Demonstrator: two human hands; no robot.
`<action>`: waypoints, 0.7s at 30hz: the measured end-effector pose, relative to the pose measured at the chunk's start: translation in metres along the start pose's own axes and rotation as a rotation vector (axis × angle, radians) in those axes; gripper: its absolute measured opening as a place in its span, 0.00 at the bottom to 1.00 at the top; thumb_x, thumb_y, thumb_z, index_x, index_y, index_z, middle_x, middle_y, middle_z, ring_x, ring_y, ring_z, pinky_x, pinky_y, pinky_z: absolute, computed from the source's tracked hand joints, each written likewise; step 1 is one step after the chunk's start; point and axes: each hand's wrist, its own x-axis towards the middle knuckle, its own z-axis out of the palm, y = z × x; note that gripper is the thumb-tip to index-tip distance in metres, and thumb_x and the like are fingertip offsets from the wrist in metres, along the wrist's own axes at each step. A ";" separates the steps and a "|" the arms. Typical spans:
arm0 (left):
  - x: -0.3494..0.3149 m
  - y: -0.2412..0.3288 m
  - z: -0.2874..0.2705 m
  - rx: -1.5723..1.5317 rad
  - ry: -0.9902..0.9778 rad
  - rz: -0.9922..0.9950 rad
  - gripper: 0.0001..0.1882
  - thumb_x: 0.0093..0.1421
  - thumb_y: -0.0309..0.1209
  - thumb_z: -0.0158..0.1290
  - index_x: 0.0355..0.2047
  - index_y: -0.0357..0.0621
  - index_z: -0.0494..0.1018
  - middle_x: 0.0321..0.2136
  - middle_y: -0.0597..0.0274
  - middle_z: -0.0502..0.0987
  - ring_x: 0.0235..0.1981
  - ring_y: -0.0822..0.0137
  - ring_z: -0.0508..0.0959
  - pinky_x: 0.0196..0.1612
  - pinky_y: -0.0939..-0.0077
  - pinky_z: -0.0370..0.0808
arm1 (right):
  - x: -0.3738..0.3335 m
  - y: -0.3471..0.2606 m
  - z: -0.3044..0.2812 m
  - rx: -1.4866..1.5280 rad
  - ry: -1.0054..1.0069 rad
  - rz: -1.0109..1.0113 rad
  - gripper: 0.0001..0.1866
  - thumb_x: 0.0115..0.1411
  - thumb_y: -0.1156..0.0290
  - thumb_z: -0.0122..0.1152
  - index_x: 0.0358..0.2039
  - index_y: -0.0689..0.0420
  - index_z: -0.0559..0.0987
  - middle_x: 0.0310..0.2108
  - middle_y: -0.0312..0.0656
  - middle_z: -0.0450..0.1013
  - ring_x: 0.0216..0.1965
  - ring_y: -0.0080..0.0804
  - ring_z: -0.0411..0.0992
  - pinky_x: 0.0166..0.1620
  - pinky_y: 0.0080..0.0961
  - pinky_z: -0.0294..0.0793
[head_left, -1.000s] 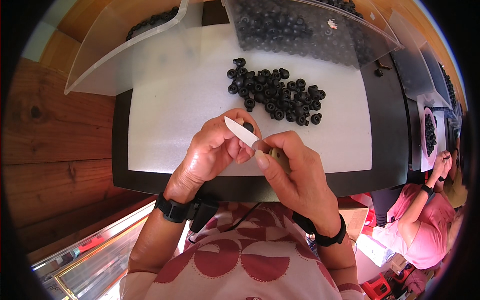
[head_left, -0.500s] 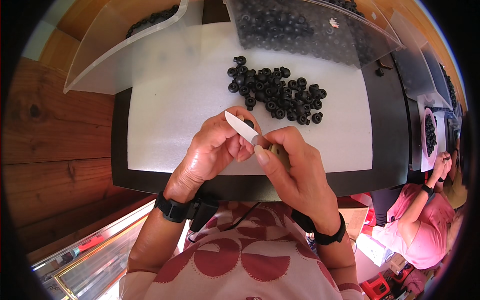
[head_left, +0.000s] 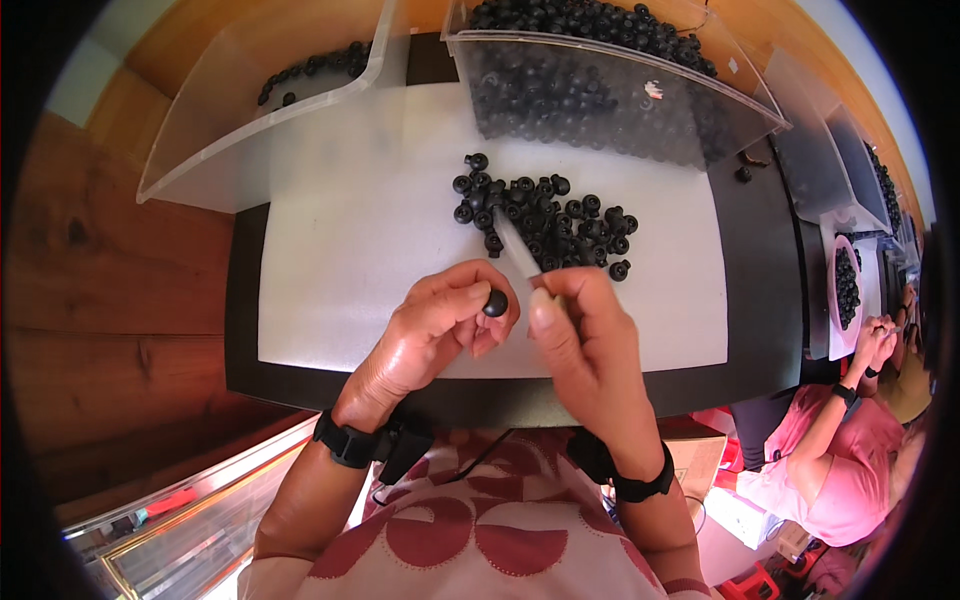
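Observation:
My left hand (head_left: pixel 435 325) pinches a small round black piece (head_left: pixel 495 303) between thumb and fingers, above the near part of a white mat (head_left: pixel 330 300). In my right hand (head_left: pixel 592 340) is a knife (head_left: pixel 518 248), its pale blade tilted up and away to the left. The tip overlaps a loose pile of black knobbed balls (head_left: pixel 560 228) in the picture; whether it touches them I cannot tell. The blade stands apart from the piece in my left hand. My fingers hide most of the knife's handle.
A clear bin (head_left: pixel 600 95) full of black balls stands behind the pile. Another clear bin (head_left: pixel 270 135) at far left holds several. At right, a co-worker's hands (head_left: pixel 876 340) work near a pink basin (head_left: pixel 836 300) of black pieces. A dark table edge (head_left: pixel 480 400) borders the mat.
The knife has swung away from the black piece in my left hand, its blade now pointing toward the pile. The whole view has shifted slightly, showing more of the bins.

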 end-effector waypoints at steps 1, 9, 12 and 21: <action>0.000 0.000 -0.001 0.003 -0.023 0.013 0.17 0.68 0.42 0.49 0.39 0.37 0.73 0.31 0.63 0.74 0.30 0.73 0.69 0.33 0.79 0.66 | 0.001 0.004 0.000 0.034 0.028 0.010 0.13 0.70 0.65 0.59 0.43 0.62 0.71 0.27 0.42 0.75 0.26 0.25 0.71 0.30 0.25 0.70; 0.001 -0.005 -0.003 -0.035 -0.026 0.025 0.16 0.68 0.40 0.48 0.40 0.37 0.72 0.30 0.64 0.73 0.31 0.74 0.69 0.33 0.78 0.65 | 0.007 0.005 0.008 0.220 -0.025 0.095 0.16 0.67 0.63 0.63 0.43 0.62 0.73 0.25 0.33 0.68 0.28 0.17 0.63 0.30 0.20 0.66; 0.001 -0.008 -0.006 -0.062 0.019 0.011 0.18 0.67 0.42 0.52 0.40 0.36 0.72 0.31 0.59 0.74 0.29 0.68 0.70 0.32 0.73 0.66 | 0.011 0.000 0.009 0.126 -0.040 0.086 0.15 0.67 0.63 0.64 0.42 0.62 0.74 0.25 0.33 0.68 0.28 0.16 0.63 0.30 0.19 0.65; 0.000 -0.005 -0.003 0.003 0.032 -0.025 0.17 0.65 0.42 0.53 0.39 0.38 0.72 0.30 0.62 0.74 0.29 0.72 0.71 0.32 0.77 0.66 | 0.012 0.008 0.011 0.248 -0.057 0.133 0.15 0.65 0.63 0.66 0.38 0.62 0.73 0.24 0.32 0.67 0.27 0.16 0.63 0.29 0.19 0.66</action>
